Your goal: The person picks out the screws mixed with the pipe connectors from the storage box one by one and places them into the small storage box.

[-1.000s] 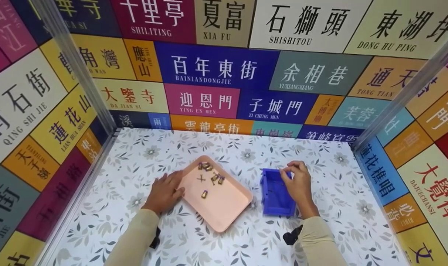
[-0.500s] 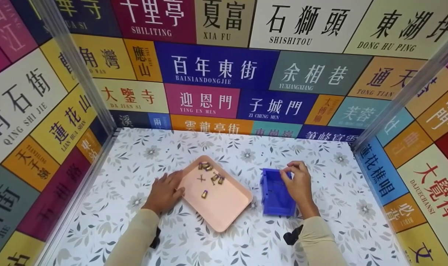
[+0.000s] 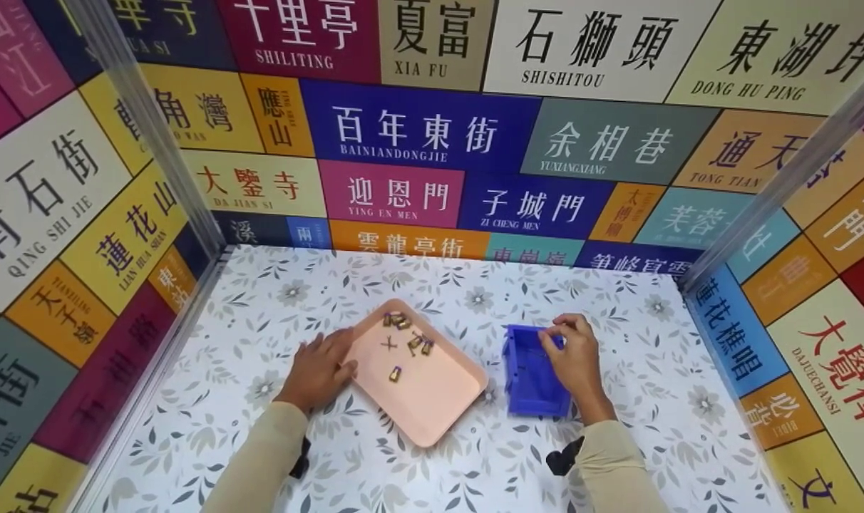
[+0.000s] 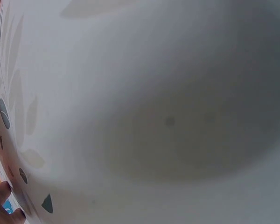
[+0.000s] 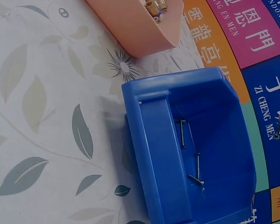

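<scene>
A blue plastic bin [image 3: 535, 402] stands on the right of the table, with several dark screws [image 5: 182, 134] lying inside. Over its right side, my right hand [image 3: 580, 360] pinches a screw [image 5: 277, 134] between thumb and fingertips; only its head end shows in the right wrist view. To the left is a pink tray [image 3: 432, 406] with small brass-coloured pieces [image 3: 395, 373] and thin crossed screws [image 3: 388, 345] in it. My left hand [image 3: 316, 372] rests at the tray's left edge, fingers loosely extended; the left wrist view catches only its fingertips [image 4: 4, 198].
A white cloth with a leaf pattern [image 3: 296, 463] covers the table. Colourful lettered panels [image 3: 418, 128] enclose the back and both sides, with clear plastic strips [image 3: 168, 157] at the corners. A gap of cloth separates tray and bin.
The fingers of my right hand have shifted very slightly above the bin. Left hand, tray and bin stay where they were.
</scene>
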`<state>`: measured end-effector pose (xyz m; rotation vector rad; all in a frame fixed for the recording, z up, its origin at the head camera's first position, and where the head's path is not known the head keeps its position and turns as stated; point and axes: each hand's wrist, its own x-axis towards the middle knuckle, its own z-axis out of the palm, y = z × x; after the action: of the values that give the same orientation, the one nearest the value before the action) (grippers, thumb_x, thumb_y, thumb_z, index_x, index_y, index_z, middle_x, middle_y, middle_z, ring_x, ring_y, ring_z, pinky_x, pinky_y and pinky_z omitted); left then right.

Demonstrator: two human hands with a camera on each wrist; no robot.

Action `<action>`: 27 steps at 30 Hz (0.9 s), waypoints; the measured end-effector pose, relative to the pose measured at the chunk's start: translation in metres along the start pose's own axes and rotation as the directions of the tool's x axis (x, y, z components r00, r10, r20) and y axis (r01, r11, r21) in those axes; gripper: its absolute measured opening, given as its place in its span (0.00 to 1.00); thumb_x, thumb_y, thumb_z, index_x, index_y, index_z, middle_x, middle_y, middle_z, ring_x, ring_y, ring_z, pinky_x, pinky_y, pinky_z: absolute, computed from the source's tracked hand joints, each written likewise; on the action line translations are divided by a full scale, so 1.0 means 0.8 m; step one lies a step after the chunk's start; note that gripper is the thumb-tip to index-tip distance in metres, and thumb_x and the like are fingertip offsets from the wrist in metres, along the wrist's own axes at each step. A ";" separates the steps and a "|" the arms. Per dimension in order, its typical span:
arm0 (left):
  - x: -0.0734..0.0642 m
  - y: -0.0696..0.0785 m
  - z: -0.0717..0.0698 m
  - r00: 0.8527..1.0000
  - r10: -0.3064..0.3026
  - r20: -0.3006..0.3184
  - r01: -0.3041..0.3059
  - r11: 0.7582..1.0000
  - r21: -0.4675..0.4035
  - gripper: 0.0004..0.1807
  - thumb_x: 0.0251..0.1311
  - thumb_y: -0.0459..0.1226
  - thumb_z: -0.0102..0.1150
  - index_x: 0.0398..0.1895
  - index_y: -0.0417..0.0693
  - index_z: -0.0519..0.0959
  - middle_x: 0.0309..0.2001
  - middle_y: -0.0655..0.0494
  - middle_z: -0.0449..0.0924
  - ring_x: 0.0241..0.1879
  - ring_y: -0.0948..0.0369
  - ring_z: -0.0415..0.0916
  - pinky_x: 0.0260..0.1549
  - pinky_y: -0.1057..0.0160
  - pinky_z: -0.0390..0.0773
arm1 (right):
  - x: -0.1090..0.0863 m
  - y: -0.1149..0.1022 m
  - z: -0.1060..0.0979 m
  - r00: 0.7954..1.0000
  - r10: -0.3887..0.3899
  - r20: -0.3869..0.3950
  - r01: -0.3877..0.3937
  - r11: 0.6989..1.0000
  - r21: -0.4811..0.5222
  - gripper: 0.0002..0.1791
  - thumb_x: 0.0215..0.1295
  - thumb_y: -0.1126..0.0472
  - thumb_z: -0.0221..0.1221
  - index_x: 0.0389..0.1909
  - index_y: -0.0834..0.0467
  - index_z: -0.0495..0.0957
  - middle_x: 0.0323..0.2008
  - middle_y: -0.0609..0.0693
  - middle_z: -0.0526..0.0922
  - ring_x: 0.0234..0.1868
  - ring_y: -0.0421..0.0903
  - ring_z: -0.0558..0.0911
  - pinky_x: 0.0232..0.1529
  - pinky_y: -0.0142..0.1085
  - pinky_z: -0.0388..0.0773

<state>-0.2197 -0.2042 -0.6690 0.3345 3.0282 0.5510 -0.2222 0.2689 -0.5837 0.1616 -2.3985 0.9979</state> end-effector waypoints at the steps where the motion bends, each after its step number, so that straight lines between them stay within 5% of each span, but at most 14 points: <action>1: 0.000 0.000 0.000 1.000 0.006 -0.006 -0.006 1.000 -0.001 0.37 0.75 0.60 0.40 0.83 0.65 0.49 0.81 0.59 0.56 0.79 0.39 0.52 0.73 0.28 0.48 | -0.001 0.001 0.000 1.000 0.003 0.004 -0.002 1.000 -0.004 0.06 0.57 0.67 0.72 0.26 0.65 0.85 0.44 0.58 0.80 0.50 0.56 0.79 0.52 0.36 0.69; 17: -0.002 0.001 -0.001 1.000 0.003 0.000 -0.003 1.000 -0.003 0.38 0.75 0.59 0.39 0.84 0.64 0.48 0.81 0.58 0.56 0.79 0.39 0.51 0.73 0.28 0.48 | -0.002 0.001 0.004 1.000 -0.013 -0.009 0.013 1.000 -0.004 0.06 0.56 0.68 0.73 0.25 0.65 0.85 0.43 0.57 0.81 0.49 0.56 0.81 0.52 0.35 0.70; 27: 0.000 0.004 0.000 1.000 -0.013 0.011 0.013 1.000 0.016 0.38 0.75 0.60 0.38 0.84 0.67 0.45 0.82 0.60 0.54 0.80 0.40 0.50 0.75 0.30 0.47 | 0.001 -0.026 0.040 0.999 -0.042 -0.024 0.044 0.996 0.075 0.04 0.58 0.68 0.72 0.27 0.64 0.86 0.43 0.57 0.81 0.48 0.55 0.82 0.52 0.33 0.73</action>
<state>-0.2192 -0.2014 -0.6682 0.3166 3.0236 0.5234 -0.2304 0.2319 -0.5891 0.2273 -2.3289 1.0660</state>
